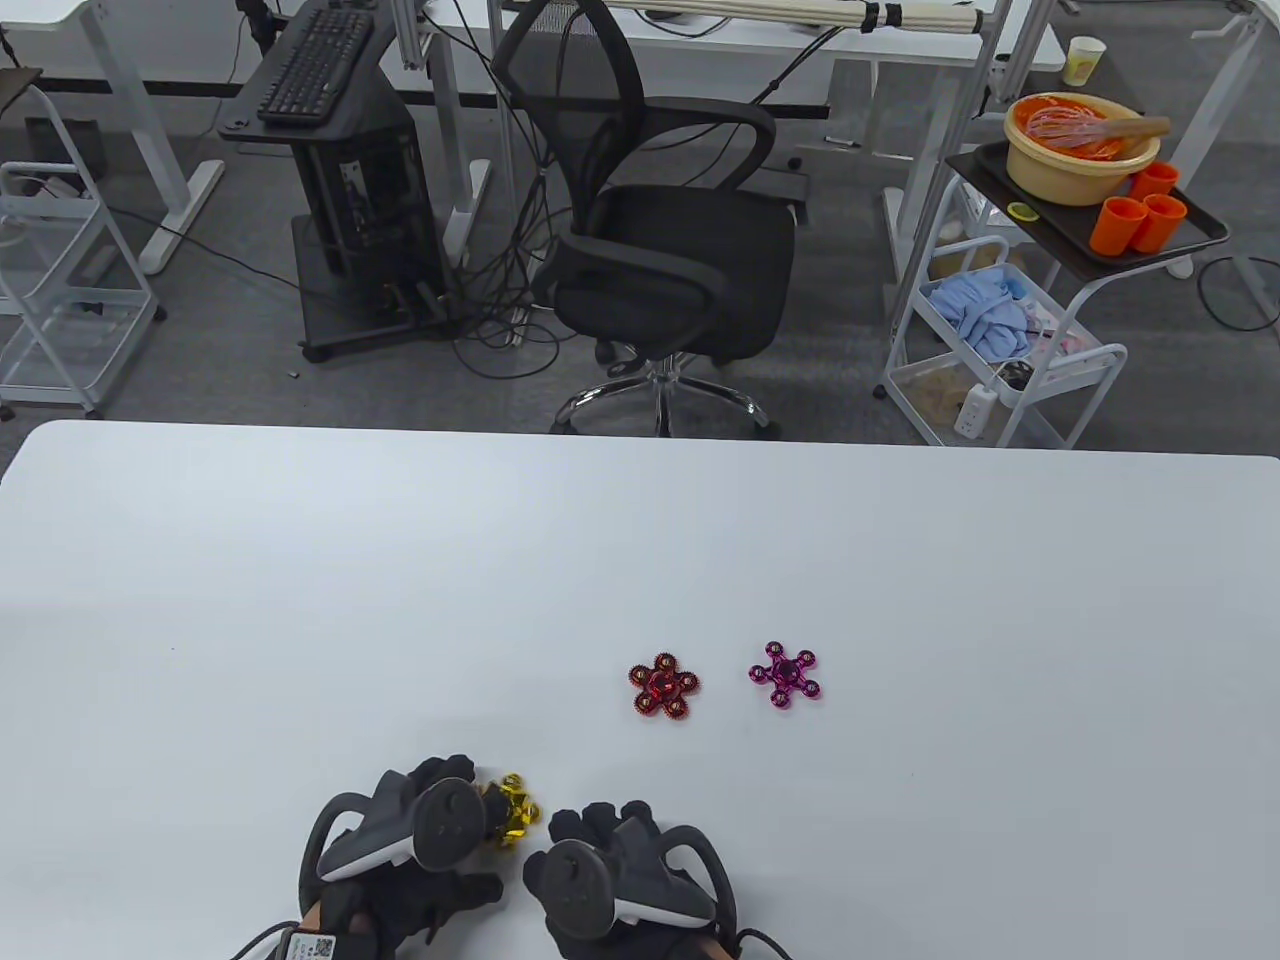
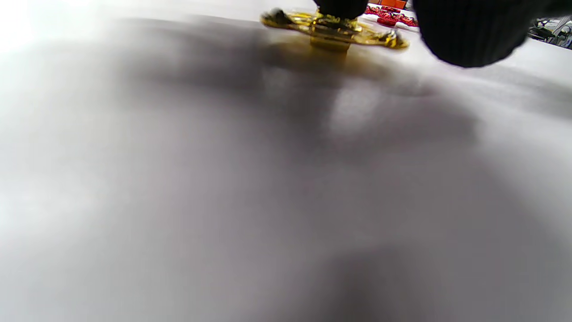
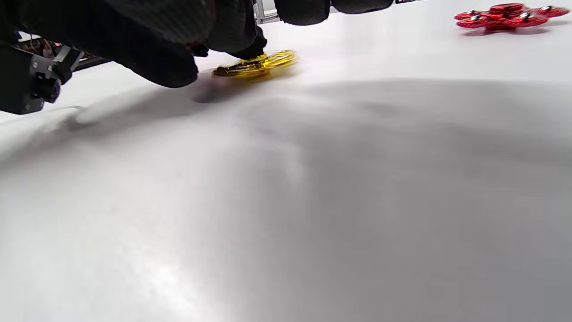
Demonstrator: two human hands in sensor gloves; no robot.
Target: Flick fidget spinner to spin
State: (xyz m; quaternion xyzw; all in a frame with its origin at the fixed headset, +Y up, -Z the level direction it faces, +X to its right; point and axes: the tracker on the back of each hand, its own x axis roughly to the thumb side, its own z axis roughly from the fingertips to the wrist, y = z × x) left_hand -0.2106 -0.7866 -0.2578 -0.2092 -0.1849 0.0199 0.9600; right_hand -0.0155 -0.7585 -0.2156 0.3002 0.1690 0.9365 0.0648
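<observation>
Writing: QR-code label (image 1: 322, 944) on the left wrist strap, just below the left hand; text too small to read. No other legible marking.

Gold fidget spinner (image 1: 512, 810): flat on the white table (image 1: 300, 600), near its front edge, landmark for all entries below. Arms blurred in both wrist views.

Left hand (image 1: 405, 850): black sensor glove, tracker on back, immediately left of the gold fidget spinner; one gloved fingertip (image 2: 339, 6) pressing down on the centre hub, remaining fingers loosely curled, nothing gripped.

Right hand (image 1: 610, 870): black sensor glove, tracker on back, just right of and slightly nearer than the gold fidget spinner; fingers curled downward, apart from it, holding nothing visible; exact finger spread not discernible.

Red fidget spinner (image 1: 663, 687): flat on table, beyond and to the right of the gold fidget spinner, well apart.

Magenta fidget spinner (image 1: 785, 675): further right again, beside the red one.
</observation>
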